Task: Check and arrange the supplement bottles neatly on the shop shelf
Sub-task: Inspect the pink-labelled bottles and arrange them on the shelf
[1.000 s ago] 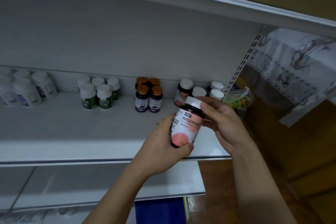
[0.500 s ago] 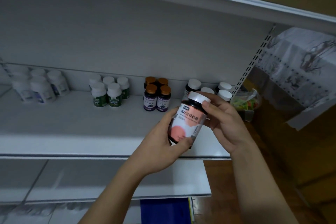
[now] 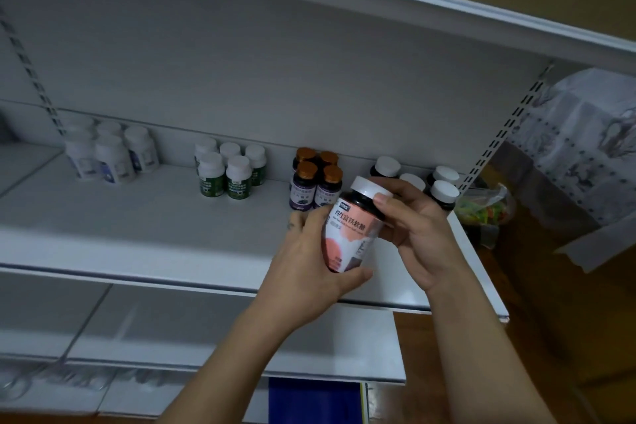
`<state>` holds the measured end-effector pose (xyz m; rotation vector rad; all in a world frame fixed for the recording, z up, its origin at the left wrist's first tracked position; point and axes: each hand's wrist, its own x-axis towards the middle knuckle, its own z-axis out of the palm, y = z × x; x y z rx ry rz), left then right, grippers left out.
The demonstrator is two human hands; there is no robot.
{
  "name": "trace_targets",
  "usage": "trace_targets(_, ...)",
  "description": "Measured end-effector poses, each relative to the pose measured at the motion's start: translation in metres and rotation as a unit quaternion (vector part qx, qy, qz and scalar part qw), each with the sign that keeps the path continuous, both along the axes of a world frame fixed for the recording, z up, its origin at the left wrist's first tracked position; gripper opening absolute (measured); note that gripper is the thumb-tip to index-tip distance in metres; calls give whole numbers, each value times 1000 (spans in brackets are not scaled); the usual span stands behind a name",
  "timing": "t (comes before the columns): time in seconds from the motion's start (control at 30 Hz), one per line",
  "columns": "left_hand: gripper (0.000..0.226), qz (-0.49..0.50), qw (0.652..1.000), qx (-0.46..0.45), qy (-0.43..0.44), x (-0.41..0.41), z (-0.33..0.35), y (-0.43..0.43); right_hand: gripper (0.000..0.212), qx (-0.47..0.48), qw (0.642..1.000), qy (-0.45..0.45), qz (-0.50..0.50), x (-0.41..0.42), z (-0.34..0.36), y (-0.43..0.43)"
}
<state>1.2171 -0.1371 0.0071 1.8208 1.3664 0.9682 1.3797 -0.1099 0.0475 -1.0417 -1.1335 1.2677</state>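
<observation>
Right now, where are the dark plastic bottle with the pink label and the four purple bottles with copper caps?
dark plastic bottle (image 3: pixel 351 227): head view, on its pink label.
purple bottles (image 3: pixel 303 195): head view, front-left bottle's label.

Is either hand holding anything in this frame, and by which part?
Both hold one pink-labelled supplement bottle: the left hand wraps its lower body, and the right hand's fingers grip around its white cap.

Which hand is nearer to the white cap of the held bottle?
Right. The right hand touches the cap with its thumb at the rim. The left hand grips the bottle lower down, around its base, away from the cap.
</observation>
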Motion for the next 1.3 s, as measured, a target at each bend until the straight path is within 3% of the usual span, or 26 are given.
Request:
trace_targets(0.17, 73, 17, 998, 3, -54, -7, 0, -2, 26, -3, 999, 0, 41, 2, 0, 4)
trace_targets(0.3, 62, 4, 993, -24, -115, -7, 1, -3, 46, 12, 997, 23, 73, 9, -1, 9)
trace_targets(0.5, 45, -65, 972, -60, -216, 0, 9, -4, 54, 21, 994, 58, 96, 18, 3, 15)
trace_targets(0.6, 45, -55, 981, -45, -180, 4, 6, 1, 46, 12, 998, 28, 61, 16, 8, 17)
trace_targets(0.73, 75, -21, 993, -24, -112, 8, -3, 9, 33, -6, 1000, -27, 7, 10, 14, 18)
trace_targets(0.9, 72, 60, 995, -14, -75, 13, 0, 12, 24, -13, 998, -48, -38, 4, 18, 20)
trace_targets(1.07, 56, 30, 987, -16, -156, 10, -1, 14, 27, -5, 999, -27, -17, 8, 24, 25)
trace_targets(1.2, 30, -13, 973, -38, -229, 7, 1, 15, 41, 3, 999, 11, 40, 12, 25, 27)
trace_targets(1.3, 26, -9, 966, -56, -251, 7, -1, 19, 47, 11, 996, 36, 76, 16, 24, 27)
